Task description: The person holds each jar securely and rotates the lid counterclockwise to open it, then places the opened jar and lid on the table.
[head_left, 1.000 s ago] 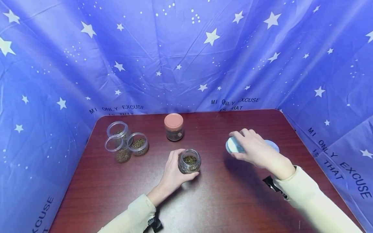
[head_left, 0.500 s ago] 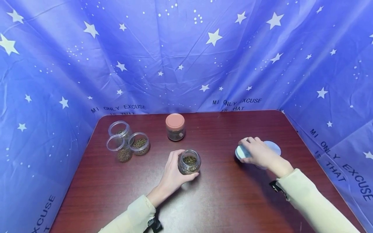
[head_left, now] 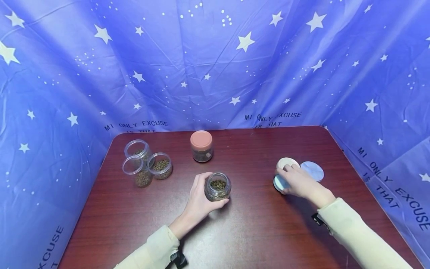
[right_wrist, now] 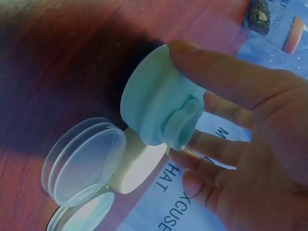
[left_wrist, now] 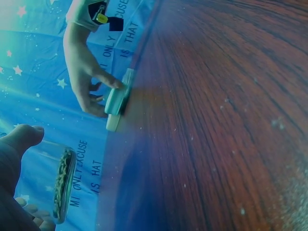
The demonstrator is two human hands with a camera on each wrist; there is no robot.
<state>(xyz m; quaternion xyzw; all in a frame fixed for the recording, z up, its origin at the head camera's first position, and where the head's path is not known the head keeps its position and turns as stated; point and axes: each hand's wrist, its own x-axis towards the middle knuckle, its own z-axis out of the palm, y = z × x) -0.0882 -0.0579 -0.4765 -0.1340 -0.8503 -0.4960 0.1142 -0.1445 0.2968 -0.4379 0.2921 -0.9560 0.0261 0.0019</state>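
My left hand [head_left: 195, 205] grips an open-topped glass jar [head_left: 217, 194] from its left side, thumb in front and fingers behind. Small green-brown pellets lie inside the jar; the left wrist view shows them through the glass [left_wrist: 64, 183]. Over at the right of the table, my right hand [head_left: 300, 182] holds a mint-green lid [right_wrist: 159, 96] low at the tabletop. Its thumb lies on one edge of the lid and the fingers curl at the other side. A round raised loop stands out from the lid. Part of the lid is hidden under the hand in the head view.
Beside the right hand lie a cream lid [head_left: 287, 162] and pale, clear discs [head_left: 312, 172], stacked in the right wrist view. A jar with an orange-pink lid [head_left: 201, 140] stands at the back middle. Three clear open containers [head_left: 160, 167] with pellets stand together at the left.
My right hand has moved right and down with the mint-green lid, to the other lids. The cream lid has come into view behind its fingers. The left hand and jar stay put.
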